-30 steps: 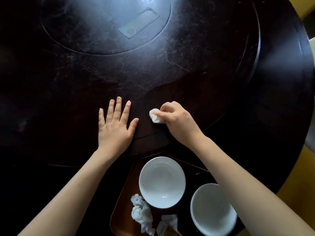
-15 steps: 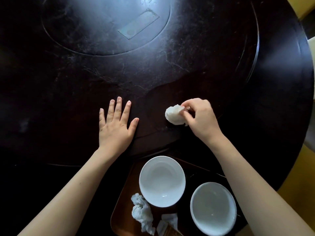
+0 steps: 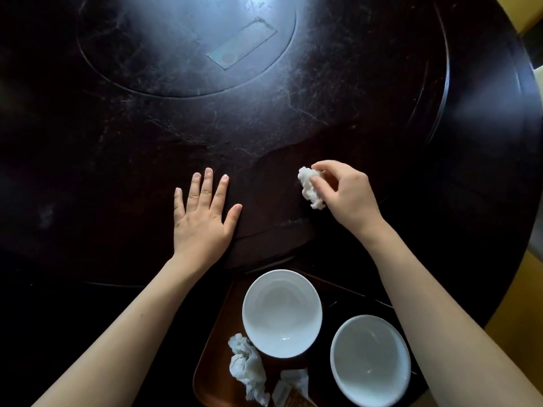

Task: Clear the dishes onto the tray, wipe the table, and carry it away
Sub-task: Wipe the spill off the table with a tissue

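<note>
Left hand [image 3: 202, 218]: released, palm flat and fingers spread on the table [image 3: 102, 160], at about 7 o'clock from the table centre; grasping nothing.
Wiped patch [image 3: 273, 201]: darker, damp-looking area between the two hands, with a faint streak along its 6 o'clock edge.
Tissue wad [image 3: 311, 188]: white, crumpled, at or just above the surface; contact cannot be confirmed.
Right hand [image 3: 343, 195]: pinching the tissue wad between thumb and fingertips, at about 5 o'clock from the table centre.
Tray [image 3: 211, 359]: brown, at 6 o'clock on the table edge, near the person's body.
Tray contents, left to right: used tissue [image 3: 248, 368]; paper scrap [image 3: 293, 383]; first bowl [image 3: 282, 312]; second bowl [image 3: 370, 359]. Both bowls are white and appear empty.
Step in hand (judged): wiping; dishes cleared, carrying not begun.
Risk 1: the small wad may shred or slip, caused by heavy pressure on a damp surface.
Risk 2: the right forearm passes over the second bowl; a low return stroke could knock it.
Risk 3: streaks left behind, caused by a saturated wad.
</note>
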Motion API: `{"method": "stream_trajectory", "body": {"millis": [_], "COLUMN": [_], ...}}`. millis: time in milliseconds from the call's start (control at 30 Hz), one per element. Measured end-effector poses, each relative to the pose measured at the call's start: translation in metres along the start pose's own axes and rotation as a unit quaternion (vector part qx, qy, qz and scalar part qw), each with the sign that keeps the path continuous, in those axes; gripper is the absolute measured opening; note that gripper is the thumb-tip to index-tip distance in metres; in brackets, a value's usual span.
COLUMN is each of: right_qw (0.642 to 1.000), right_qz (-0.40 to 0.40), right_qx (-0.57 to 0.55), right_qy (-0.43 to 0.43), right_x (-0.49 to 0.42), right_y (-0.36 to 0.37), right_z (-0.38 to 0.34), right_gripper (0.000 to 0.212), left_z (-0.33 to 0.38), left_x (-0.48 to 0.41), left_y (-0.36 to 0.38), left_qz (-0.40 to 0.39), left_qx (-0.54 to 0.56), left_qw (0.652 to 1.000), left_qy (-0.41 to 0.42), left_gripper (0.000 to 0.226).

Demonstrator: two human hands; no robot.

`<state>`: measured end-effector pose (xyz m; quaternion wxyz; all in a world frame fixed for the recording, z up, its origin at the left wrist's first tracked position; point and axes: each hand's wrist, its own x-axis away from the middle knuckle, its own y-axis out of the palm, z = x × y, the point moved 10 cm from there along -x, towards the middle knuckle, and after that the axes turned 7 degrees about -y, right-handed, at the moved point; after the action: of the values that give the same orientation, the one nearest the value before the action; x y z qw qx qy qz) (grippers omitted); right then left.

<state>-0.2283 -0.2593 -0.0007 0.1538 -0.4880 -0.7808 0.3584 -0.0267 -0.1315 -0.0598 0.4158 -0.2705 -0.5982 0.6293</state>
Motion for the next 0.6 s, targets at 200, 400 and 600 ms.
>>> {"method": "stream_trajectory", "body": {"millis": [200, 400, 600], "right_qw": [0.996, 0.993, 0.973], "right_qz": [0.049, 0.033, 0.009], "right_qx": [0.073, 0.073, 0.204], "right_qy": [0.022, -0.09, -0.112], "right_x": [0.001, 0.011, 0.015], "right_y": [-0.008, -0.005, 0.011], "right_z": [0.011, -0.02, -0.013], "right_gripper": [0.009, 0.023, 0.027], "left_z": [0.0, 0.001, 0.001], "left_x": [0.0, 0.001, 0.001], "left_y": [-0.001, -0.001, -0.001], "left_qz": [0.002, 0.007, 0.008], "left_qx": [0.007, -0.002, -0.002], "left_qw": [1.0, 1.0, 1.0], "left_qy": [0.001, 0.002, 0.002], "left_gripper": [0.074, 0.064, 0.064]}}
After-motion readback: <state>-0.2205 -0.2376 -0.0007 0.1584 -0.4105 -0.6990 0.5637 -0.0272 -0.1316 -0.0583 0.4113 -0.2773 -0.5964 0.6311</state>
